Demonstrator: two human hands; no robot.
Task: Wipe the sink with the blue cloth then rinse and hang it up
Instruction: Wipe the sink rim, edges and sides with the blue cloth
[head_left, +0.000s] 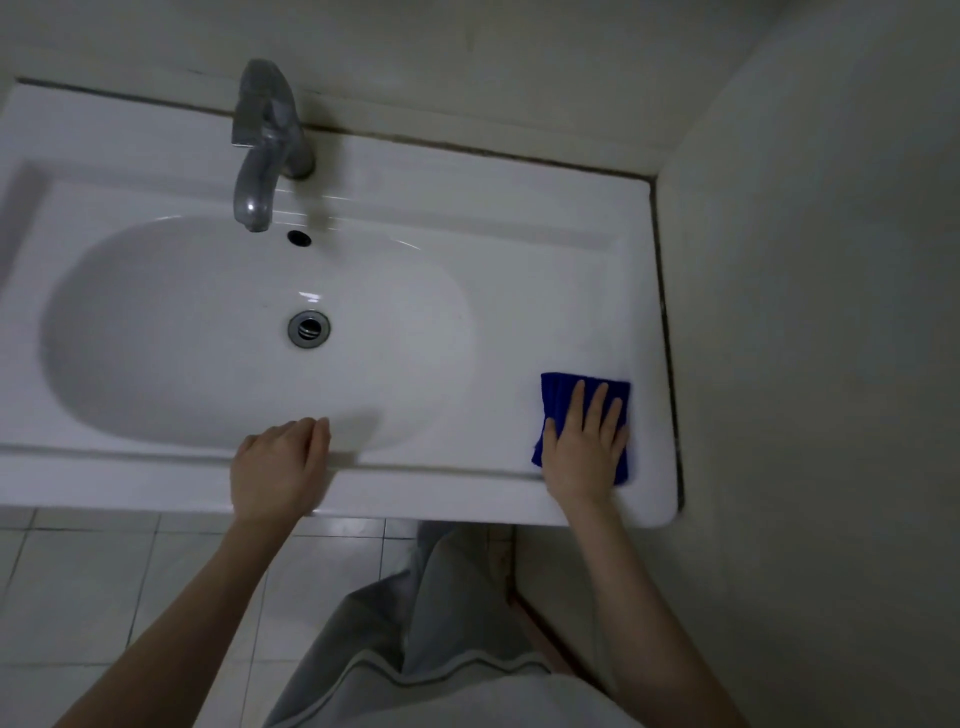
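Bracing on front rim at 6 o'clock, left hand: grip loosely curled over basin lip, holding nothing, likely steadying body. Right hand at 4 o'clock: grip spread flat, fingers straight, pressing folded blue cloth onto sink deck beside right wall; flat palm likely spreads wiping pressure. Drain at centre. Faucet at 11 o'clock, no water visible; rinse, hanging not yet done.
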